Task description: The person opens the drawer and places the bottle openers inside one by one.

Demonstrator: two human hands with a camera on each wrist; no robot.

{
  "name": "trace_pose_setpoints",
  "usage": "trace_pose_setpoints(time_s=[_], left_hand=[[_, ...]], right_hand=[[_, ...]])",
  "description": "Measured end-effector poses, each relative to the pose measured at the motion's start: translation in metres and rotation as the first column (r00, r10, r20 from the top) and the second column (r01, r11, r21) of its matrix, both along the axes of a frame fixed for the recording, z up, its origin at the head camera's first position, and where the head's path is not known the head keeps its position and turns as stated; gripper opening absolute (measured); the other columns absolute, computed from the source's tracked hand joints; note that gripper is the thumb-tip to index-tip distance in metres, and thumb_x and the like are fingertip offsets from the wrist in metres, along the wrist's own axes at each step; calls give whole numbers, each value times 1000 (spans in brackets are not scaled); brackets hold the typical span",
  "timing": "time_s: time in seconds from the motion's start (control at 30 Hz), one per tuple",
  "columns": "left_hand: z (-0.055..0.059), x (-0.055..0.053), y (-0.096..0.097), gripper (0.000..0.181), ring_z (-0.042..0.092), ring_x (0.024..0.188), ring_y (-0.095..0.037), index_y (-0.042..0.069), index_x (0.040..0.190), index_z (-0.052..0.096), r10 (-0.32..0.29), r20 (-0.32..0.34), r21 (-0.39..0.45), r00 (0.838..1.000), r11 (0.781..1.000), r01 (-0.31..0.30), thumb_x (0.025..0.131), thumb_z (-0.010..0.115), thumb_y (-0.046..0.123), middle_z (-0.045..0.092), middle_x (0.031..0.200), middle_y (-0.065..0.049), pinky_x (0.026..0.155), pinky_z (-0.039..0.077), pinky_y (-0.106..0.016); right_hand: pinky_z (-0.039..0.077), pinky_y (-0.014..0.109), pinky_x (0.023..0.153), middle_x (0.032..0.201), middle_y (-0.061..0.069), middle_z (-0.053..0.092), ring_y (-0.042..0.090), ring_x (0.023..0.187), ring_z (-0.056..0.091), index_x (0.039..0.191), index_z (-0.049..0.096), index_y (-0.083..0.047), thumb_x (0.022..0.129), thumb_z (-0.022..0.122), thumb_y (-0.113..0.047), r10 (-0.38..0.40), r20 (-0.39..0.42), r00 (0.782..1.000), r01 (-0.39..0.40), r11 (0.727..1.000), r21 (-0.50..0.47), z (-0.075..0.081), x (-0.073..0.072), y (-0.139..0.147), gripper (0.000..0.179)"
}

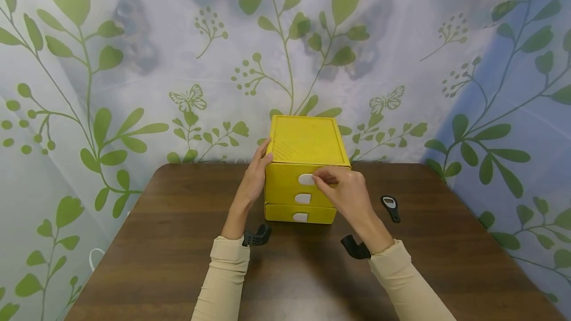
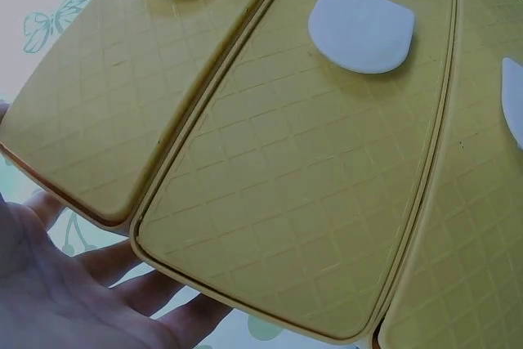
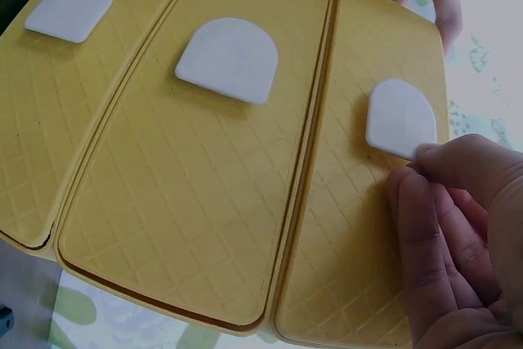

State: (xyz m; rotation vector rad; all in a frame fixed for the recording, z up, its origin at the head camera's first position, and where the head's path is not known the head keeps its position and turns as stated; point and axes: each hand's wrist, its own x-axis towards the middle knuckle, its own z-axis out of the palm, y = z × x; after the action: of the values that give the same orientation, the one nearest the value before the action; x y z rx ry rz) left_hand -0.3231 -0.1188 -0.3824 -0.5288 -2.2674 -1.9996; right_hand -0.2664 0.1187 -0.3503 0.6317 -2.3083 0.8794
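A yellow three-drawer box (image 1: 308,137) stands on the table, each drawer front bearing one rounded white handle. My left hand (image 1: 254,177) lies along the box's left side, fingers extended and thumb near the top front corner. In the left wrist view those fingers (image 2: 147,288) reach behind the edge of the drawer fronts. My right hand (image 1: 350,194) pinches the edge of the top drawer's handle (image 3: 400,116) between thumb and fingertips. Below it, the middle handle (image 1: 303,198) and bottom handle (image 1: 300,217) are untouched. All three drawers look pushed in.
To the right of the box lies a black bottle opener (image 1: 390,208) with a metal head. The brown wooden table (image 1: 187,261) backs onto a curtain (image 1: 147,88) printed with green leaves and butterflies. Black camera mounts (image 1: 257,237) sit on both wrists.
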Motion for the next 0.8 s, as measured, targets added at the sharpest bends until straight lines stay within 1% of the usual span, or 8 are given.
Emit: trace_pose_setpoints(time_s=[0.17,0.33,0.43,0.6,0.7,0.8], left_hand=[[0,1,1,57,20,157,-22,39,163,25,7,-4,-6,1000,1000,-7,109,36,54,21,170,3,125,18,-54],[0,0,1,56,19,157,-21,40,162,25,2,1,1,1000,1000,-2,109,37,54,20,171,4,126,17,-53],[0,-1,0,56,19,157,-20,41,162,25,4,5,1,1000,1000,-4,109,37,54,20,171,6,126,16,-53],[-2,-2,0,57,18,158,-20,42,162,25,4,6,-3,1000,1000,-4,109,38,55,18,171,6,126,15,-53],[-2,-1,1,58,18,157,-21,40,163,24,5,3,-1,1000,1000,-5,109,38,55,19,171,5,126,16,-54],[-2,0,1,61,20,157,-22,35,164,24,8,-1,2,1000,1000,-8,109,38,54,20,171,4,126,16,-53]], right_hand=[[62,33,71,88,4,79,16,78,76,93,80,-7,88,82,-9,2,-25,1000,-2,1000,-3,-1,-3,0,6],[62,34,71,88,5,79,17,78,76,94,80,-7,89,82,-10,-3,-28,1000,3,1000,-6,-2,-4,-1,6],[62,34,72,90,4,79,17,79,76,95,79,-7,89,82,-12,-2,-11,1000,1,1000,-17,-3,-4,0,8],[62,34,76,94,3,79,16,83,77,101,78,-8,90,81,-11,6,43,999,-3,997,-78,-9,-1,2,11],[62,34,77,95,3,80,17,84,77,103,77,-9,90,80,-10,-4,79,997,12,996,-94,-15,2,3,13],[62,35,76,95,4,80,18,83,77,103,76,-9,90,80,-10,-12,104,994,21,996,-90,-23,4,4,13]])
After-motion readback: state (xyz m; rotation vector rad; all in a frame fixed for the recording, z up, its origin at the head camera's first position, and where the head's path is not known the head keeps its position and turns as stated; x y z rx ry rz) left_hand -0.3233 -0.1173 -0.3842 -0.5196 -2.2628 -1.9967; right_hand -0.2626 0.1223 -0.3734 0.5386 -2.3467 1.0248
